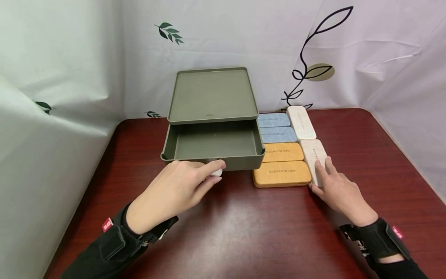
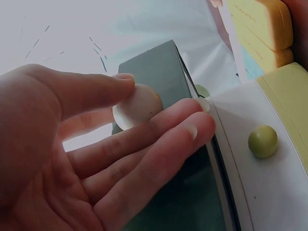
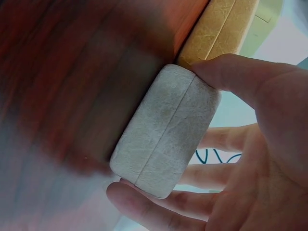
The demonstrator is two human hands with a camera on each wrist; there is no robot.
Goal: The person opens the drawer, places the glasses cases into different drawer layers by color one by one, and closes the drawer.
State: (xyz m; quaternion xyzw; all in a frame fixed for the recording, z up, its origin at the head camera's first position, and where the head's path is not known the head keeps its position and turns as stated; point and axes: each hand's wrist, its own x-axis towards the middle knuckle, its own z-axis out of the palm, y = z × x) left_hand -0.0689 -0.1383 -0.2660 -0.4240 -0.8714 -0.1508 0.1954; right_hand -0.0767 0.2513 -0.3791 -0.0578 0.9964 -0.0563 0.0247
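Observation:
An olive-green drawer box (image 1: pixel 216 95) stands at the back of the table, its drawer (image 1: pixel 240 164) pulled out toward me. At the drawer's front, my left hand (image 1: pixel 177 190) pinches a round white knob (image 2: pixel 138 107) between thumb and fingers. My right hand (image 1: pixel 339 193) grips the nearer white glasses case (image 3: pixel 166 130), its thumb at one side and fingers over the top and far side. That case lies flat, its near end beside the front yellow glasses case (image 1: pixel 282 179).
A second yellow case (image 1: pixel 283 151), two blue cases (image 1: pixel 273 120) and another white case (image 1: pixel 301 123) lie right of the drawer box. White patterned cloth (image 1: pixel 223 35) hangs behind the dark red table (image 1: pixel 240 232). The left wrist view shows a greenish knob (image 2: pixel 263 141) on a pale panel.

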